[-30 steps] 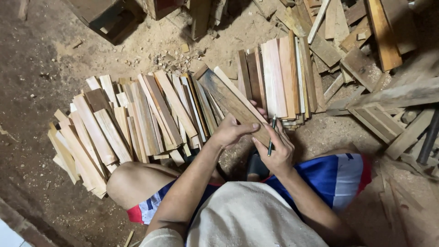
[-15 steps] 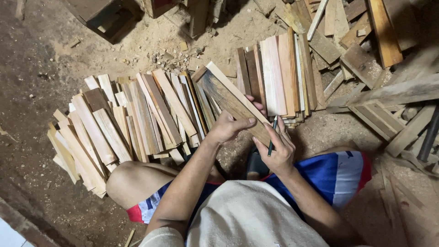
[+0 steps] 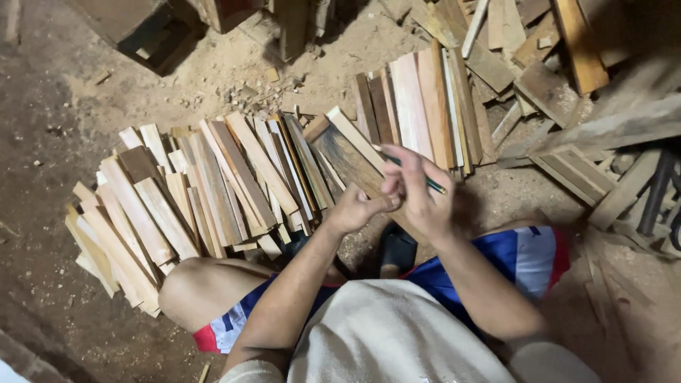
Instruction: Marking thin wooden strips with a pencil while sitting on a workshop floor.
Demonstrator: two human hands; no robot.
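No packages, labels, signs or screens are showing anywhere around the hands; nothing of that kind is lying in front of them, beside them or beneath them in the head view.

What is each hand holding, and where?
Left hand grips the dark wood strip at its near end; right hand holds a green pencil mid-shaft.
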